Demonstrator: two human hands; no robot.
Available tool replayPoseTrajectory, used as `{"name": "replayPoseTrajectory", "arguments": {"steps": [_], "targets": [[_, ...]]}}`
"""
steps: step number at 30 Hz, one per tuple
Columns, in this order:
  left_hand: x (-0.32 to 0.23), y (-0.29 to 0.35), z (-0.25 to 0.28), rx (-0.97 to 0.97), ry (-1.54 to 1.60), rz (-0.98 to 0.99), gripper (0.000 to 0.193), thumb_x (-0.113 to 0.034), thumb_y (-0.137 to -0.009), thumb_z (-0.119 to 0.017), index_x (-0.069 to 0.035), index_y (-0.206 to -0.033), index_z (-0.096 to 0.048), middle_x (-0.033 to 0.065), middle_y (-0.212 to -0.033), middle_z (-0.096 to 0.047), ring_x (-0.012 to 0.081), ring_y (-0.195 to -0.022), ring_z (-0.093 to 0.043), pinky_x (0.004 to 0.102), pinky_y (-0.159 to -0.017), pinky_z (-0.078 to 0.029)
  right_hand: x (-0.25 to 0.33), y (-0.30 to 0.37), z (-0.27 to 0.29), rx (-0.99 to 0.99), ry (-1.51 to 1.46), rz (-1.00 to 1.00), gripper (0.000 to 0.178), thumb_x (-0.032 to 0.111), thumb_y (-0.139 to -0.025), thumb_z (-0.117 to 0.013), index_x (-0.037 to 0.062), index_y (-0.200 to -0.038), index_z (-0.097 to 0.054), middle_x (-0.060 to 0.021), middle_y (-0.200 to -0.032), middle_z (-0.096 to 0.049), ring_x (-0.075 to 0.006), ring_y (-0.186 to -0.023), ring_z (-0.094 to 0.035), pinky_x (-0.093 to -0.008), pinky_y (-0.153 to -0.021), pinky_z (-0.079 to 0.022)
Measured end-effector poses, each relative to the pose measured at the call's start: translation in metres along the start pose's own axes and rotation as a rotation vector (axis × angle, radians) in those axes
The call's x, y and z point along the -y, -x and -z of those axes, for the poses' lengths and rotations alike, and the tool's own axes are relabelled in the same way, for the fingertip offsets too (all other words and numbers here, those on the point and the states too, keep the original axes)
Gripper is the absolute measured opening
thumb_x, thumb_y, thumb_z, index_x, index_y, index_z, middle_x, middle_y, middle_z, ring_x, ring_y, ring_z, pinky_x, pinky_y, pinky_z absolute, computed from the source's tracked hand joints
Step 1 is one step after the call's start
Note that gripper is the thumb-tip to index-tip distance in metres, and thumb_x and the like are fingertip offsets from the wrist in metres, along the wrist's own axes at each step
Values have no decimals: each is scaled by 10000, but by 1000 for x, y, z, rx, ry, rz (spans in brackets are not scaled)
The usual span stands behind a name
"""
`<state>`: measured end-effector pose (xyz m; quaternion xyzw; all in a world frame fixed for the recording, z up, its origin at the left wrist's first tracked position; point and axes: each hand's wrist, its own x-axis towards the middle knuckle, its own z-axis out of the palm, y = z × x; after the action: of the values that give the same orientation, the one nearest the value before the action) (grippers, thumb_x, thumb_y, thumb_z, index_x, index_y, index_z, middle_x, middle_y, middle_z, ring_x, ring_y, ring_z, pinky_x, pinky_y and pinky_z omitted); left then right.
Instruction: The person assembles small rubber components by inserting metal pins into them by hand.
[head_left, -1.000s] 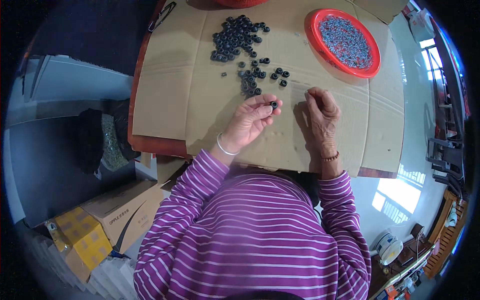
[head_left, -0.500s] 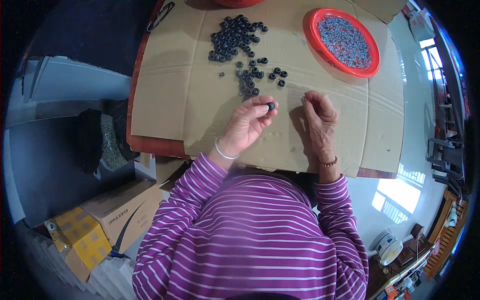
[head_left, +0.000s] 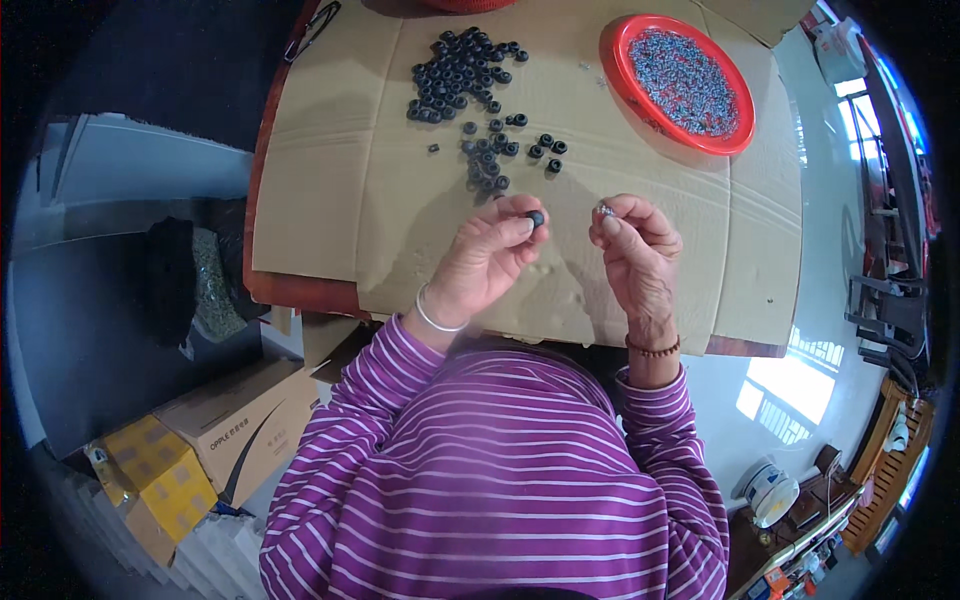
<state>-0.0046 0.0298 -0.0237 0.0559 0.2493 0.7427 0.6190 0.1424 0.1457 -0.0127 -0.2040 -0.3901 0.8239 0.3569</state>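
My left hand (head_left: pixel 490 255) pinches a small black rubber ring (head_left: pixel 536 217) between thumb and forefinger, raised just above the cardboard sheet (head_left: pixel 330 200). A hand's width to the right, my right hand (head_left: pixel 635 250) pinches a tiny silver metal part (head_left: pixel 604 211) at its fingertips. The two hands face each other with a narrow gap between ring and part. Beyond them lies a loose pile of black rings (head_left: pixel 462 75), with several more scattered rings (head_left: pixel 505 155) nearer my hands. A red round tray (head_left: pixel 620 75) at the upper right is full of small silver parts (head_left: pixel 685 80).
The cardboard covers a reddish table whose edge (head_left: pixel 262 200) shows at the left. A dark bag of small parts (head_left: pixel 200 285) sits left of the table. Cardboard boxes (head_left: pixel 230 420) and a yellow box (head_left: pixel 160 480) stand on the floor at the lower left.
Both hands have stayed close together above the cardboard, shifting slightly; the left hand keeps its black ring and the right its small part, now held a little nearer each other.
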Motion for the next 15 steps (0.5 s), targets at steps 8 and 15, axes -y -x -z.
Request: {"name": "replayPoseTrajectory", "arguments": {"steps": [8, 15], "targets": [[-4, 7, -19, 100, 91, 39, 201, -37, -841, -561, -51, -1041, -578, 60, -928, -608, 125, -810, -597, 219, -630, -475, 6, 9, -14, 32, 129, 34, 121, -37, -799, -585, -47, -919, -592, -98, -858, -598, -142, -728, -545, -251, -641, -439], [0, 2, -9, 60, 91, 51, 197, -23, -835, -563, -46, -1030, -579, 70, -922, -607, 116, -783, -585, 219, -621, -467, -3, -11, -3, -47, 1147, 330, 101, 4, -791, -604, 0, -892, -599, -54, -763, -575, -102, -691, -531, -219, -615, -427]]}}
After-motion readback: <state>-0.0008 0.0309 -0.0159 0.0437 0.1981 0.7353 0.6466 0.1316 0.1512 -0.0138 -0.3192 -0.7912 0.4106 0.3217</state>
